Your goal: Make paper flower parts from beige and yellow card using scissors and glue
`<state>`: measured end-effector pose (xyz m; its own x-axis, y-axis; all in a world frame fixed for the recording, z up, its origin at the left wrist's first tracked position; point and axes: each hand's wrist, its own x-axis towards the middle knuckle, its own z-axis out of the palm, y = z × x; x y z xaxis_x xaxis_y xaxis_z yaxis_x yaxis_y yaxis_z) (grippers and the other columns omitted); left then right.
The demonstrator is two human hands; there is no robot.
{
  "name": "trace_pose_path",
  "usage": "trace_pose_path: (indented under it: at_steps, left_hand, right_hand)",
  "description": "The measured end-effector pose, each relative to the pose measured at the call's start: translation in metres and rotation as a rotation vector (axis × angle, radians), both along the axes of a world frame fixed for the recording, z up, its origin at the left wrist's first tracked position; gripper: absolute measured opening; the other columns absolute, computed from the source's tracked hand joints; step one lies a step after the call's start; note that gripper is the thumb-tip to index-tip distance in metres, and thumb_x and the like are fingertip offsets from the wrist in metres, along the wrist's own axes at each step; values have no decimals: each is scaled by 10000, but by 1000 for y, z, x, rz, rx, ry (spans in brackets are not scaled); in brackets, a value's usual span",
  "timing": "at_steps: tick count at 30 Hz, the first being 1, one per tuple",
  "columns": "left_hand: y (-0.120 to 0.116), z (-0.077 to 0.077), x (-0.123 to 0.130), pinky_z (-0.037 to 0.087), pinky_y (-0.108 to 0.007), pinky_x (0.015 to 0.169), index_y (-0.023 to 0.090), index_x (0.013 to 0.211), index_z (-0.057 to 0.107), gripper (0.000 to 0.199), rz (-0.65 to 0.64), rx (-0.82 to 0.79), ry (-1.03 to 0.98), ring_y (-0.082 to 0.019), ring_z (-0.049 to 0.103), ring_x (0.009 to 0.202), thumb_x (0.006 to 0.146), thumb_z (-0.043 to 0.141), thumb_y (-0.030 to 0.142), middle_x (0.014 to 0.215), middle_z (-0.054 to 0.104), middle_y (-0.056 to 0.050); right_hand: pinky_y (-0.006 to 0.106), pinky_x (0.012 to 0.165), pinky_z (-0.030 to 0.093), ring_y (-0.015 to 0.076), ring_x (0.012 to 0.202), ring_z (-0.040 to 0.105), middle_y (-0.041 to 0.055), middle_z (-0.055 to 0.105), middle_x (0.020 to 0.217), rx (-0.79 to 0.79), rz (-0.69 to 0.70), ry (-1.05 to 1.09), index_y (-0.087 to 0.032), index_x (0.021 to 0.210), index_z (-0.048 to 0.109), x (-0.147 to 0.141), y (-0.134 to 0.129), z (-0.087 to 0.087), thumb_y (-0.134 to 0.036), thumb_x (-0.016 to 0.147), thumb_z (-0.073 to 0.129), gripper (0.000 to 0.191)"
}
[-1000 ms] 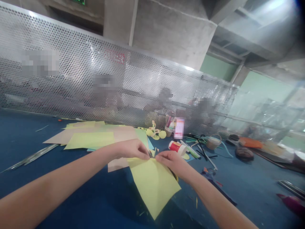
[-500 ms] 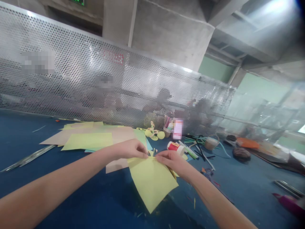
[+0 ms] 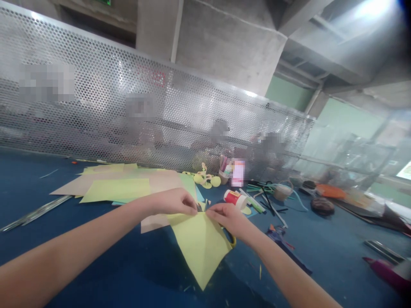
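Observation:
A sheet of yellow paper (image 3: 201,248) hangs between my hands, one corner pointing down toward me and a soft ridge along its middle. My left hand (image 3: 175,202) pinches its top edge with thumb and finger. Close beside it, my right hand (image 3: 231,218) pinches the same edge from the other side. Under the right hand, a yellow loop (image 3: 233,243) like a scissor handle peeks out past the paper. Just beyond my fingers lies a red and white bottle (image 3: 235,198) on its side. What lies behind the paper is hidden.
Coloured sheets (image 3: 117,190) spread over the blue table (image 3: 105,261) at left. Behind stand a small yellow paper model (image 3: 207,179), a cup of pens (image 3: 224,171) and a perforated metal screen (image 3: 189,111). Rightward lie pipe cleaners (image 3: 272,199) and a purple tool (image 3: 387,271).
My fingertips have shifted slightly on the top edge, and the paper's sides have drawn in a little. More of the yellow loop shows beside it. The view has shifted slightly.

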<state>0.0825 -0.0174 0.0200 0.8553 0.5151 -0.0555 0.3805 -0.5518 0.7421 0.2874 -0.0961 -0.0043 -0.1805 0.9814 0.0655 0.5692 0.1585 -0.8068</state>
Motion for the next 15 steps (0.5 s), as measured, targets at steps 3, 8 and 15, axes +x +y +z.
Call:
trace_pose_path:
  at_steps: [3,8,15]
  left_hand:
    - [-1,-3,2,399,-237,662,198,860,677,233,44,3,-13,-183,580,824,765,540,360,872,677,-25]
    - [-1,-1,1,397,-237,659,193,840,676,226,15,20,-13,-180,583,812,754,548,358,855,676,-25]
    - [-4,2,-1,400,-239,646,193,815,680,219,13,53,55,-178,583,777,694,602,359,814,676,-21]
  right_hand:
    - [214,482,293,93,493,392,-31,483,533,-16,-28,8,-139,689,624,1,1,-2,-432,782,524,323]
    - [214,486,307,92,495,394,-28,487,543,-29,-21,31,-138,691,620,1,0,-2,-452,778,523,340]
    - [229,541,376,118,555,477,7,582,619,-51,79,45,-124,741,676,-1,-2,-2,-430,759,557,329]
